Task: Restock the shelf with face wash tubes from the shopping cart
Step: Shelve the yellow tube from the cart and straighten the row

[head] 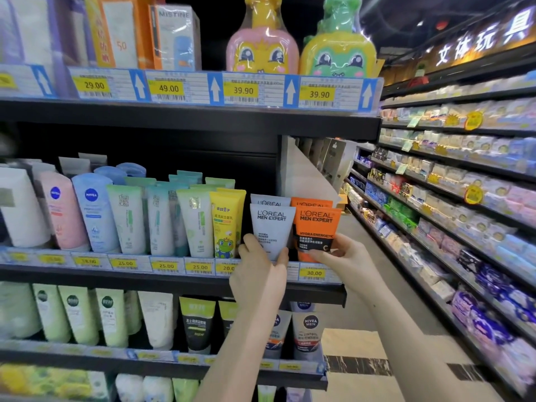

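A grey L'Oreal Men Expert face wash tube (271,224) stands at the right end of the middle shelf (174,281), and my left hand (261,271) grips its lower part. Right beside it stands an orange L'Oreal Men Expert tube (314,224), whose lower end is held by the fingers of my right hand (339,256). Behind each front tube another tube of the same colour shows its top: grey (269,200) and orange (311,202). The shopping cart is not in view.
Left of the L'Oreal tubes stand a yellow frog tube (227,224), green-white tubes and Nivea tubes (94,213). Price tags line the shelf edges. Nivea Men tubes (309,329) stand on the shelf below. Across the aisle (362,285) runs a long shelf of packaged goods (464,227).
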{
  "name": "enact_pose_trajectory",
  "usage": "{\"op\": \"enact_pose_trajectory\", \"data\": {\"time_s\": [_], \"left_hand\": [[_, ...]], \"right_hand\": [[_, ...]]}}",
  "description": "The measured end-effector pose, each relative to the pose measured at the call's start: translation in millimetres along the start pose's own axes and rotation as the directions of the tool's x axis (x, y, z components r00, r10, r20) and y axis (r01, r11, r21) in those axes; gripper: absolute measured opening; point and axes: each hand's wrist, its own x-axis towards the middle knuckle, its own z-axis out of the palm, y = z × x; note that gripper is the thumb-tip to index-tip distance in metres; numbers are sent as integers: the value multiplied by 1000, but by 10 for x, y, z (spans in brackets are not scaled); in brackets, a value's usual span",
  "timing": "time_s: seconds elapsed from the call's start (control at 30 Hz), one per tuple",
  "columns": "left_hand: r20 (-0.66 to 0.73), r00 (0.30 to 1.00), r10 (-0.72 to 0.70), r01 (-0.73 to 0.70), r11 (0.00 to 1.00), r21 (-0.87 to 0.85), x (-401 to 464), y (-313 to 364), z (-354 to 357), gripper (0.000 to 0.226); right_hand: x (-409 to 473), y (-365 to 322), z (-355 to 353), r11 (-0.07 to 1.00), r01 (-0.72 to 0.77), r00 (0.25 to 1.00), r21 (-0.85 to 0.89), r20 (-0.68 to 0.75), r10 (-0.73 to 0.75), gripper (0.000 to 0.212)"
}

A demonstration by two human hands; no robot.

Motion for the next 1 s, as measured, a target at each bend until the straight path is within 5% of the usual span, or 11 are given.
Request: {"op": "enact_pose_trajectory", "data": {"time_s": [0.13, 0.23, 0.43, 0.53, 0.67, 1.0], "left_hand": [[62, 998, 6, 1, 994, -112, -93, -27, -77, 70], [58, 983, 174, -157, 960, -230, -338, -135, -295, 67], [-180, 973, 144, -181, 962, -207, -22, -737, -882, 52], [-111, 983, 144, -159, 977, -142, 222, -970, -953, 56], [13, 979, 204, -200, 969, -144, 395, -1067, -865, 54], [101, 972, 211, -180, 952, -249, 540, -1105, -754, 41]], "right_hand": [[-113, 4, -52, 999, 25, 973, -27, -231, -30, 51], [-268, -152, -47, 982, 167, 893, -92, -408, -190, 46], [-453, -655, 646, 952, 264, 925, -155, -238, -296, 37], [-384, -748, 1122, 958, 216, 950, -188, -184, -251, 42], [-279, -827, 1513, 945, 109, 928, -310, -308, -208, 45], [-137, -794, 1645, 875, -62, 903, -480, -401, -156, 33]]}}
